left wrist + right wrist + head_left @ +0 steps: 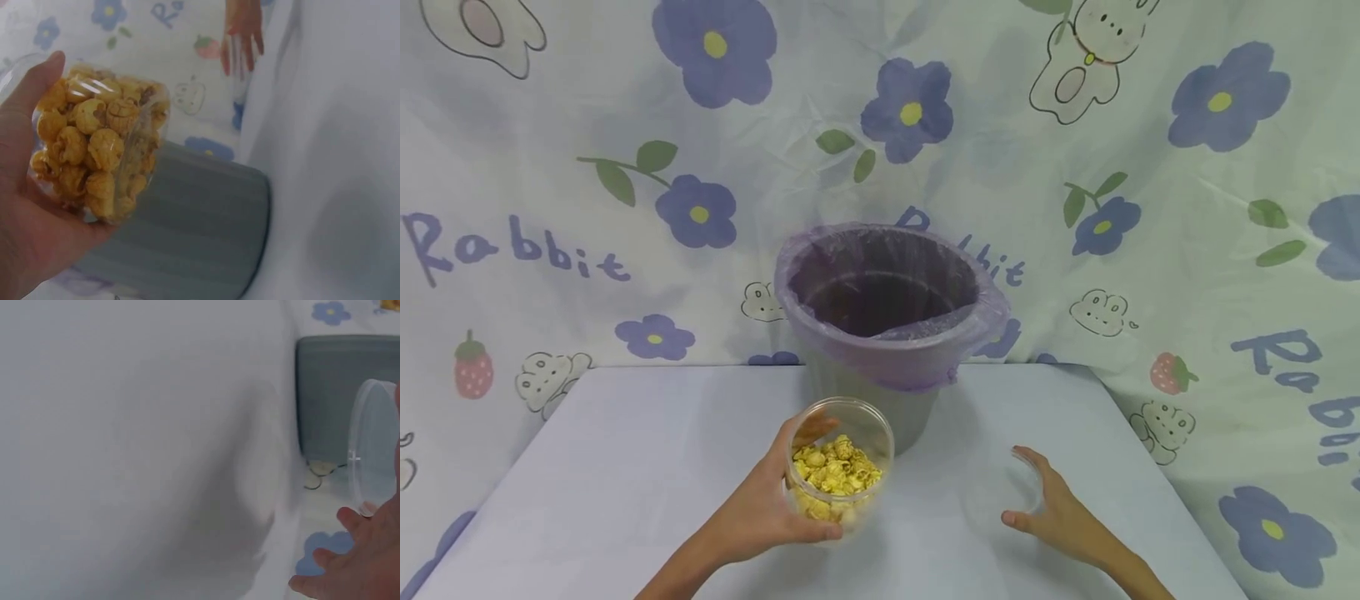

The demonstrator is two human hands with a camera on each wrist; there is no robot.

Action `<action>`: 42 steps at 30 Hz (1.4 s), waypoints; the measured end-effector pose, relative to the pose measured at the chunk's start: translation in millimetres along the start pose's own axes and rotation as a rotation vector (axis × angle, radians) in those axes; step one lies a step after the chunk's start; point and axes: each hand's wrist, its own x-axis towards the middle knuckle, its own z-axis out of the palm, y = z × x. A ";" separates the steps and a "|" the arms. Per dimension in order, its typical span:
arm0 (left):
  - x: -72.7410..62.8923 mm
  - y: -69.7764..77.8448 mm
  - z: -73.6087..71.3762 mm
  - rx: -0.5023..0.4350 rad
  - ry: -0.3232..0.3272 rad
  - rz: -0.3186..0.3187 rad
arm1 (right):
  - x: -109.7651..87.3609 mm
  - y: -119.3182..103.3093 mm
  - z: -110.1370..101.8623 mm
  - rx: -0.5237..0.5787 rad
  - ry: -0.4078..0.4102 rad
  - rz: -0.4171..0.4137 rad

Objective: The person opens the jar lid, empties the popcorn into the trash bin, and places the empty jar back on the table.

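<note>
My left hand (763, 500) grips a clear plastic tub (871, 429) by its side, thumb toward the front and fingers behind. Yellow popcorn (837, 471) fills its lower part, and the left wrist view shows the pieces (94, 137) close up through the wall. On the right, my right hand (1071, 517) holds a clear round lid (375, 444) by its edge. That lid is faint in the head view. A grey bin (917, 408) stands just behind the tub, lined with a purple plastic bag (887, 358) folded over its rim.
The bin stands on a white table (625, 467) near its far edge. Behind and at both sides hangs a cloth (820, 108) printed with flowers, rabbits and strawberries. The bin's inside is dark, and its bottom cannot be made out.
</note>
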 end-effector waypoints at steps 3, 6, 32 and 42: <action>0.8 -0.1 -1.9 -0.002 0.001 0.005 | -1.8 10.5 4.2 -0.024 -0.044 0.022; 0.7 0.3 -2.8 0.005 0.006 -0.006 | -2.6 17.2 7.4 -0.047 -0.073 0.025; -4.9 1.0 -7.3 0.046 0.036 -0.054 | 21.1 -22.4 -34.9 -0.234 0.073 -0.160; -8.6 2.5 -8.9 0.007 0.039 -0.067 | 69.6 -88.7 -96.9 -0.297 0.108 -0.259</action>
